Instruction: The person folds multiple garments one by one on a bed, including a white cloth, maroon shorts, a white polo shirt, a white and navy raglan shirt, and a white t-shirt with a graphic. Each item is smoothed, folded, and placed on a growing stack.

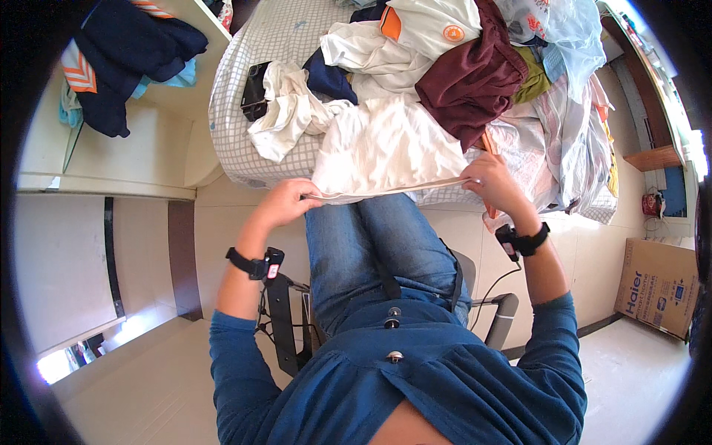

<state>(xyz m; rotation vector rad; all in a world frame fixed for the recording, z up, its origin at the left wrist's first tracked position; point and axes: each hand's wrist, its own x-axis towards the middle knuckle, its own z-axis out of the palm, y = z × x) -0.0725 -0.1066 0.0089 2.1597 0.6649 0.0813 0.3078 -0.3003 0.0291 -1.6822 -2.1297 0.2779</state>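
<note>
A white garment (389, 144) lies spread at the near edge of the bed, its hem stretched straight above my knees. My left hand (288, 202) pinches the left end of that hem. At the right end, my right hand (495, 182) grips it with closed fingers. Just behind are a crumpled white cloth (285, 111), a navy cloth (328, 78) and a maroon garment (475, 78). Farther back lies a white shirt with orange trim (441, 30). A black phone (255, 90) rests at the left of the pile.
The bed (228, 133) has a checked sheet. Olive cloth (532, 78) and a clear plastic bag (575, 44) lie at its right. Dark clothes (133, 44) hang over an open cabinet (148, 163) on the left. A cardboard box (656, 285) stands on the floor at right.
</note>
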